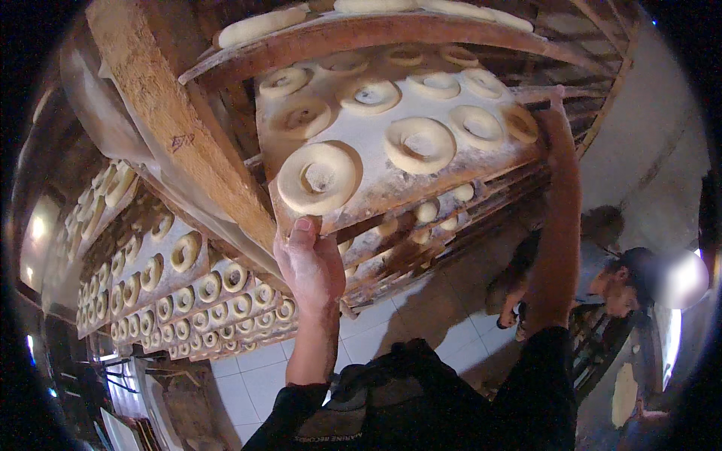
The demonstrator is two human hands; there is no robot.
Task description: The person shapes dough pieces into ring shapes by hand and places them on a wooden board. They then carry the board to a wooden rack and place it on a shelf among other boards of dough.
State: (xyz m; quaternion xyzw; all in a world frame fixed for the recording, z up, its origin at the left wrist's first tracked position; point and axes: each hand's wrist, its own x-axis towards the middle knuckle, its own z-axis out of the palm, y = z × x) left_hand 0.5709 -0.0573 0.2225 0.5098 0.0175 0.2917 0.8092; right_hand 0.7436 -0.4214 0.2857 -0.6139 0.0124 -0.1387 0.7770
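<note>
Worn on the head, left lens of a pair, wide fisheye. Tilted forward and slightly up at a rack [188,143] close ahead, with a floured board [391,180] of dough rings almost at face height. Straight rails bent toward the rim, corners black. Forearms entering from the lower edge, left hand [310,267] near centre, right hand [553,120] far up right. Tiled floor [376,331] visible below, seen from well above. Single view only, nothing shared.

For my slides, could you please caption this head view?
Both hands, left and right, hold a floured board of raw dough rings at a rack.
</note>
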